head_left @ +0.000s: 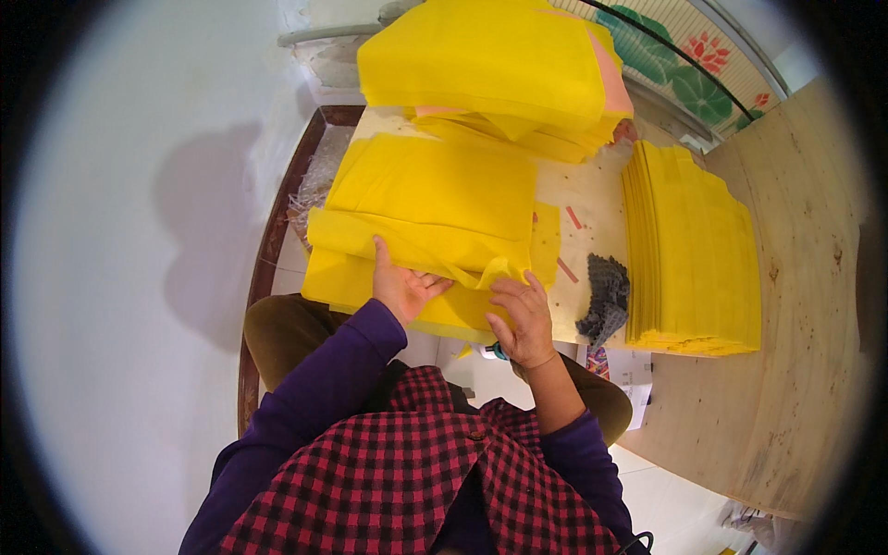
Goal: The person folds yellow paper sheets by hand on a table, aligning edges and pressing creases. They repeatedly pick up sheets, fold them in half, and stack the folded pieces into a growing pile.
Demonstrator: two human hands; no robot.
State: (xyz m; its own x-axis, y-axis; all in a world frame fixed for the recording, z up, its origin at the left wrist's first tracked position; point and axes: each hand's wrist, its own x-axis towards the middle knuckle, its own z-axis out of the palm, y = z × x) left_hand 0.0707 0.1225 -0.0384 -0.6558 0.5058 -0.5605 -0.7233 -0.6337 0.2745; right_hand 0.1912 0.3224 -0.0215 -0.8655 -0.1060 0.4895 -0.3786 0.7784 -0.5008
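Note:
A stack of yellow fabric-like sheets (435,180) lies on the table in front of me. Its near part is lifted into a loose fold (416,231). My left hand (403,289) is palm up at the fold, thumb spread and fingers stretched out against the sheet. At the right end of the fold, where the sheet bunches up, is my right hand (525,319). Its fingers are slightly bent and apart, the tips touching or very near the raised edge; the thumb stands away from them.
A tall yellow pile (481,65) with pink pieces stands at the back. More yellow sheets (694,250) are stacked at the right, beside a wooden panel (795,277). A dark grey crumpled cloth (606,298) and thin red strips (567,269) lie on the table.

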